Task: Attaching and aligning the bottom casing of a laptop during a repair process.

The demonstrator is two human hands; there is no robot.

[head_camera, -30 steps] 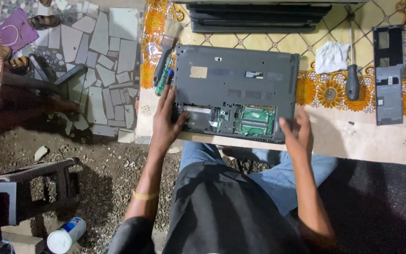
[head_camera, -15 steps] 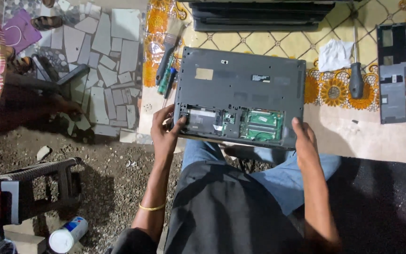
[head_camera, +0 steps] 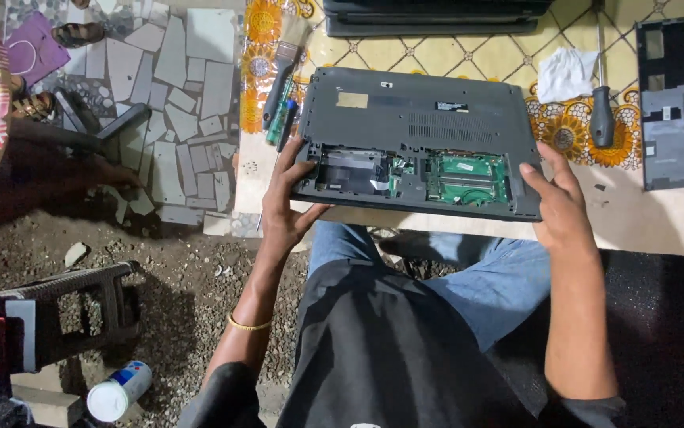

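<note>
A dark grey laptop lies upside down on the table with its bottom hatch off, showing a green circuit board and an empty bay. My left hand grips its near left corner, thumb on top. At the near right corner my right hand grips the edge. The near edge looks raised slightly off the table and overhangs its front edge.
The table wears a yellow flowered cloth. A brush and small tools lie left of the laptop. A screwdriver, white cloth and grey cover panel lie right. Another laptop sits behind. A spray can lies on the ground.
Both hands have kept their grip on the laptop's near corners and drawn it toward me and slightly right, so its near edge now overhangs the table edge.
</note>
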